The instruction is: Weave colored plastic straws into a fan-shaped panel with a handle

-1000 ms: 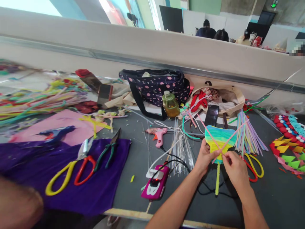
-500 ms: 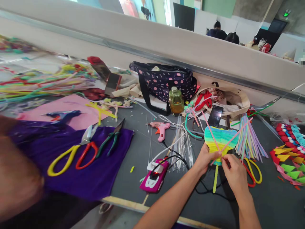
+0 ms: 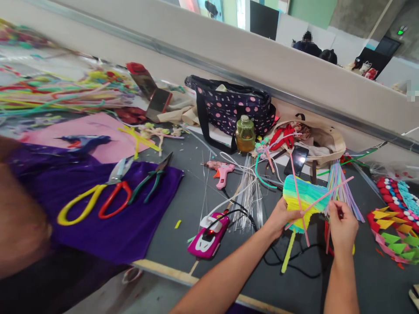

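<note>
My left hand (image 3: 282,216) is closed on a fan-shaped piece of pipe cleaners (image 3: 304,192), banded blue, green and yellow, with a yellow-green stick (image 3: 288,253) pointing down. Two pink pipe cleaners (image 3: 340,187) cross over its front, and my left thumb presses where they meet. At the fan's right edge, my right hand (image 3: 342,224) has its fingers pinched together; what they hold, if anything, I cannot make out. Behind the right hand, red-and-yellow scissors (image 3: 353,250) are mostly hidden. A bundle of pastel pipe cleaners (image 3: 343,185) lies just beyond.
A pink glue gun (image 3: 224,172), clear glue sticks (image 3: 247,200) and a magenta power strip (image 3: 209,237) with cables lie left of my hands. Further left are scissors (image 3: 119,174) and pliers (image 3: 153,181) on purple cloth. A bottle (image 3: 245,135) and bags stand behind. Another person's arm (image 3: 22,218) is at left.
My right hand has moved away from the crossing of the pink pipe cleaners, rightward to the fan's edge. One pink pipe cleaner now extends below the fan. The fan's stick slants more.
</note>
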`<state>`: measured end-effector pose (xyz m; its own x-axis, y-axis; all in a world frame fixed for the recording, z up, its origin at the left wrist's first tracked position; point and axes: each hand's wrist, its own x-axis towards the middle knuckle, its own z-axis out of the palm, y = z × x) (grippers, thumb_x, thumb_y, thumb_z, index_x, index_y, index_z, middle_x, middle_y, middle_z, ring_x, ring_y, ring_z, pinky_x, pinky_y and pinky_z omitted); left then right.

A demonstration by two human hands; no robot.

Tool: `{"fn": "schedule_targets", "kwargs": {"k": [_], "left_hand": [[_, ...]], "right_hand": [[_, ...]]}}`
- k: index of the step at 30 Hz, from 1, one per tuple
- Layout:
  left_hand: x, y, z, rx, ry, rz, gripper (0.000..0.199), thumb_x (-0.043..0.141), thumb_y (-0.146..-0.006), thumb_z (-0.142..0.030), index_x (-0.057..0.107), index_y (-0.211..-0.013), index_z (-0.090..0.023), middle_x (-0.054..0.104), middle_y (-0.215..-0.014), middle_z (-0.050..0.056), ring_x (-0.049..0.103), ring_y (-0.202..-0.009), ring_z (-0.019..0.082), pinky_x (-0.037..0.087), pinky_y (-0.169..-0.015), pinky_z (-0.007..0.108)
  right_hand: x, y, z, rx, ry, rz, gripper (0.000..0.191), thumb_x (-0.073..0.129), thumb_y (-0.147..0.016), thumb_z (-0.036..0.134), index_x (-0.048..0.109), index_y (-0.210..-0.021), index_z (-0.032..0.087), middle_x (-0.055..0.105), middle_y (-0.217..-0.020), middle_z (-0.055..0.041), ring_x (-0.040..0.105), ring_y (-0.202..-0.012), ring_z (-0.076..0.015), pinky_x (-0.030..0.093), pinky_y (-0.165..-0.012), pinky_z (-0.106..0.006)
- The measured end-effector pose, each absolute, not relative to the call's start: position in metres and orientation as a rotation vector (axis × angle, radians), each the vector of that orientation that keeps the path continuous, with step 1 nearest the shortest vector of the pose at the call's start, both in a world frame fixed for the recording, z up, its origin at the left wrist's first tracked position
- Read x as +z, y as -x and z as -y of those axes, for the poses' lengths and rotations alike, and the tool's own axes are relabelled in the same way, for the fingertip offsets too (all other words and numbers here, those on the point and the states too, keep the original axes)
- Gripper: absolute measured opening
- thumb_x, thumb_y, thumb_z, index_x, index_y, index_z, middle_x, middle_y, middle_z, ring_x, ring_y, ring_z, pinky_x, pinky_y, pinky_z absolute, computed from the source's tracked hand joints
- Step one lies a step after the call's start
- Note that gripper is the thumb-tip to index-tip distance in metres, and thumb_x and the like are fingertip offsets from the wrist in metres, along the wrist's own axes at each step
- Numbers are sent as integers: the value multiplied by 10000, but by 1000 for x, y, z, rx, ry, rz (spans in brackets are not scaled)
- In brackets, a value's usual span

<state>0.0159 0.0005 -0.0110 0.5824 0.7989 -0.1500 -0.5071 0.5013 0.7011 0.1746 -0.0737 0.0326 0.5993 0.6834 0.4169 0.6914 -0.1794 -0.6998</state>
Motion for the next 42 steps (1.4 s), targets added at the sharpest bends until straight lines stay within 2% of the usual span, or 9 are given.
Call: {"fn": "schedule_targets", "kwargs": {"k": [5,12,17,22,26,29,34,39,42], "left_hand": [[-12,-18,0,857,-707,-469,590,873,-535,-224,641,-1071,-146,724,-1032,119,684,-903,289,524,-829,408],[-16,-23,6,925,-754,-538,541,872,-520,-188,595,-984,-159,697,-847,24,647,-734,182,505,-682,283],[-14,-21,3,861,-718,-461,595,881,-508,-189,608,-1035,-153,716,-944,71,668,-802,217,526,-728,321],[-11,-18,-1,844,-726,-481,603,877,-520,-203,642,-1072,-148,722,-1026,111,680,-868,258,532,-763,348],[-9,-16,-2,828,-728,-457,568,871,-531,-207,666,-1056,-138,727,-1013,111,684,-862,259,532,-759,343],[-8,-16,-1,793,-739,-452,563,868,-536,-202,674,-1061,-139,728,-1018,113,684,-870,261,532,-754,336],[-9,-16,0,713,-748,-420,569,860,-551,-193,670,-1084,-142,721,-1042,114,680,-882,253,535,-767,334],[-10,-16,1,676,-726,-397,560,859,-531,-165,666,-1056,-138,723,-1009,102,680,-825,230,545,-717,312],[-8,-15,2,644,-731,-387,553,853,-538,-154,664,-1057,-134,721,-1026,100,678,-831,216,540,-747,306]], "right_hand": [[38,-166,62,4,1854,1193,347,550,-874,518,659,-830,192,666,-776,-48,583,-673,-185,436,-656,-276],[33,-130,48,60,1932,1501,343,535,-881,510,643,-749,213,650,-696,-31,588,-637,-182,397,-606,-272],[31,-141,50,108,1864,1198,315,585,-842,498,645,-760,200,631,-608,-13,571,-541,-167,425,-548,-269],[30,-175,55,223,1479,680,296,714,-750,437,607,-888,198,695,-759,-28,629,-589,-156,502,-526,-263],[24,-196,50,435,1327,565,358,766,-694,393,614,-943,186,655,-731,15,459,-437,-50,336,-369,-161],[20,-200,45,597,1315,533,341,790,-668,416,619,-827,168,526,-585,81,308,-369,-12,215,-322,-144],[16,-199,40,630,1312,504,354,817,-641,418,583,-747,174,346,-454,135,272,-338,-17,217,-318,-144],[10,-206,41,633,1355,425,347,807,-651,424,582,-755,180,333,-441,138,261,-328,-33,193,-305,-166],[7,-209,42,617,1399,395,347,809,-638,414,612,-793,174,411,-453,126,340,-345,-49,273,-337,-178]]}}
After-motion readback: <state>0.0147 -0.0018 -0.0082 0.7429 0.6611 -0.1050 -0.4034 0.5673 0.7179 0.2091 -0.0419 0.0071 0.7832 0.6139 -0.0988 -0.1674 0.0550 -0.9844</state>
